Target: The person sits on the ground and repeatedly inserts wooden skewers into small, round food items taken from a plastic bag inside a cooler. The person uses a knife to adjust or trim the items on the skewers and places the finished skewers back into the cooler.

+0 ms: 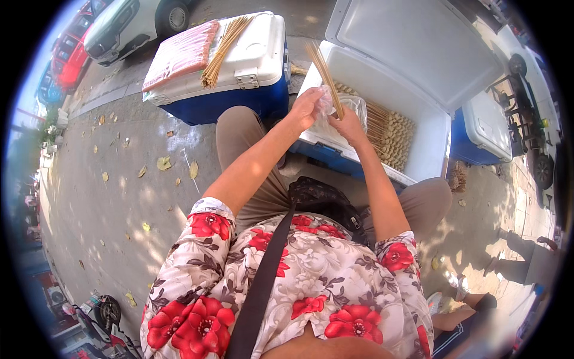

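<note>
My left hand (308, 107) grips a crumpled clear plastic bag (325, 99) above the near left corner of an open cooler box (437, 130). Close beside it, my right hand (349, 125) is closed around the lower end of a bundle of thin wooden skewers (326, 74), which points up and away. Inside the cooler, rows of skewered pale food pieces (398, 137) lie beside another clear plastic bag (358, 107). To the left, a closed blue cooler with a white lid (264, 40) bears a banded bundle of skewers (224, 49) and a flat pack of pink skewered food (184, 51).
The open cooler's lid (412, 49) leans back behind it. Another blue and white cooler (486, 130) stands at the right. A dark bag (323, 197) rests at my lap. Another person's legs (457, 314) are at lower right. Parked vehicles (130, 27) stand beyond.
</note>
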Demonstrator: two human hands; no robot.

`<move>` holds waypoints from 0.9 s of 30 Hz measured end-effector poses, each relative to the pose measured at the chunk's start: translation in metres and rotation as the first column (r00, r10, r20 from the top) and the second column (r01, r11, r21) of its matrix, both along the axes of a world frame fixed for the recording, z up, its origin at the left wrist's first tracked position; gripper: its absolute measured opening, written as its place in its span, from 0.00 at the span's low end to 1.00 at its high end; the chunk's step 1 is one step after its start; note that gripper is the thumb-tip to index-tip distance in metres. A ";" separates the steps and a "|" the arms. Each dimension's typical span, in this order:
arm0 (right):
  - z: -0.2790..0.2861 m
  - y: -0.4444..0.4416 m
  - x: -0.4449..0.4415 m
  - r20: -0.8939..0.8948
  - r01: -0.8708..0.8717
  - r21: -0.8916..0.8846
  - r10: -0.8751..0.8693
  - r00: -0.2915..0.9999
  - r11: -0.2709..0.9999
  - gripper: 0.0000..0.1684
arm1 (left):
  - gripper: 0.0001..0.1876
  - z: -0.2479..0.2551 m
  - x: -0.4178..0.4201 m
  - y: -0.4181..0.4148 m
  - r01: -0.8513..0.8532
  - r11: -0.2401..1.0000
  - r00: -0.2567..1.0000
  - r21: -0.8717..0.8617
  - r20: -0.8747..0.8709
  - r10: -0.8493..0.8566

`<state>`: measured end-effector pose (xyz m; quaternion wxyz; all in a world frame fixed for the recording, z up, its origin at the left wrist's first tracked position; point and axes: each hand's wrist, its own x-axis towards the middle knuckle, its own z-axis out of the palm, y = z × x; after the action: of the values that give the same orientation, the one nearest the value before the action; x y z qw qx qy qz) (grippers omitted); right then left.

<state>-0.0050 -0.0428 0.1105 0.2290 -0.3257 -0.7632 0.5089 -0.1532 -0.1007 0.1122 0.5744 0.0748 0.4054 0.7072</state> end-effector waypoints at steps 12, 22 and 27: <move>0.011 0.032 0.025 -0.142 0.139 -0.499 -0.239 0.961 0.855 0.12 | 0.13 0.097 -0.178 -0.065 -0.436 0.900 -0.648 -0.001 -0.694 -0.315; 0.020 0.033 0.020 -0.185 0.116 -0.611 -0.284 0.941 0.783 0.10 | 0.12 0.103 -0.211 -0.057 -0.589 0.790 -0.585 -0.167 -0.586 -0.560; 0.027 0.042 0.022 -0.238 0.109 -0.705 -0.378 0.895 0.701 0.09 | 0.24 0.112 -0.100 -0.072 -0.307 0.922 -0.251 -0.236 -0.914 -0.318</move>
<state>0.0170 -0.0003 0.1373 0.2993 -0.3856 -0.4186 0.7658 -0.2537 -0.1723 0.2244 0.0301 0.4909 0.8285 0.2678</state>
